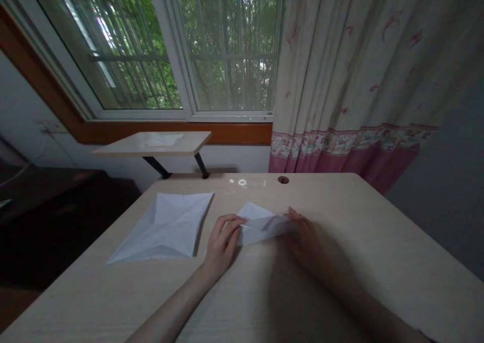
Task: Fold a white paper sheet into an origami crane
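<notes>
We see the folded paper (260,230) on the desk (230,302), between the two hands, with a pointed corner standing out beyond its far edge. The left hand (221,243) pinches its left end between thumb and fingers; the right hand (308,239) has its fingers curved at the other end, though we cannot tell whether it grips. If the two ends are pulled unevenly, we think the fold could skew, and too hard a pull could tear the thin paper. Dim light and the right arm's shadow could also make us misjudge an edge. Just beside the left hand lies a creased sheet (172,227), which a sweeping wrist might drag. Farther back, a draught from the window (230,56), should it be open, could shift the white paper (162,140) on the raised shelf (196,140).
</notes>
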`<state>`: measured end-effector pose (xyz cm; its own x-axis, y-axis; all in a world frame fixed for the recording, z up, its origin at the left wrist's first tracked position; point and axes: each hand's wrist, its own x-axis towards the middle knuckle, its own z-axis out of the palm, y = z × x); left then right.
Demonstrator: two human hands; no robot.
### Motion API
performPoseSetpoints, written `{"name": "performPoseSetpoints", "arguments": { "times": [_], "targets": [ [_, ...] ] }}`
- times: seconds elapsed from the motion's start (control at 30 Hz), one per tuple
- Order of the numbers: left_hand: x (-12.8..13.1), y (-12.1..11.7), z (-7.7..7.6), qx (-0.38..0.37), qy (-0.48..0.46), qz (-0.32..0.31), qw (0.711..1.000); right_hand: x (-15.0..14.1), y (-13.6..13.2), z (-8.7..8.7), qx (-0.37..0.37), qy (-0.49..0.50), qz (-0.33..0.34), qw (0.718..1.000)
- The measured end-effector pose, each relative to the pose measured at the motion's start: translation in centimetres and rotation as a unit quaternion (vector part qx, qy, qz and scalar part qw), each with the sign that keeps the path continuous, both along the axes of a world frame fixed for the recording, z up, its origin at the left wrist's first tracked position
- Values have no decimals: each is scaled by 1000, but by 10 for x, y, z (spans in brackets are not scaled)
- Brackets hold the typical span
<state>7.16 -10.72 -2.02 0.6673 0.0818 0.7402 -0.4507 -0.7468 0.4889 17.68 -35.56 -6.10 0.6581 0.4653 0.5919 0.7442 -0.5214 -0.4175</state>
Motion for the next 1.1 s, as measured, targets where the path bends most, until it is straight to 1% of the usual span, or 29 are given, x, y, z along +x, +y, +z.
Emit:
{"name": "performPoseSetpoints", "arguments": {
  "times": [0.1,0.2,0.3,0.4,0.5,0.57,0.63,0.7,0.77,0.83,0.93,1.1],
  "targets": [
    [-2,-1,2,12,-12,-19,1000,0,-2,1,-8,-20,-13,1000],
    [-3,0,2,27,-19,-25,999,1,-5,6,-15,-34,-17,999],
    [-3,-1,1,9,-4,-45,999,2,-9,12,-7,-38,-1,999],
    [-4,-2,1,-23,24,-84,996,1,-12,18,27,-25,32,999],
    [-5,-2,1,-33,46,-121,991,-3,-14,22,64,6,59,996],
    [-6,-1,0,-41,51,-134,989,-6,-15,24,82,24,63,994],
    [-5,0,-2,-57,61,-133,988,-8,-15,25,88,44,51,994],
    [-4,0,-5,-81,89,-123,985,-9,-15,26,73,65,37,995],
    [-3,0,-8,-103,126,-111,980,-9,-14,28,40,85,32,995],
    [-1,-1,-9,-108,162,-102,976,-8,-11,28,-2,95,39,995],
    [0,-2,-9,-85,200,-92,972,-5,-7,25,-65,97,61,991],
    [2,-7,-7,-20,236,-47,970,-1,-2,16,-134,86,95,983]
  ]
}}
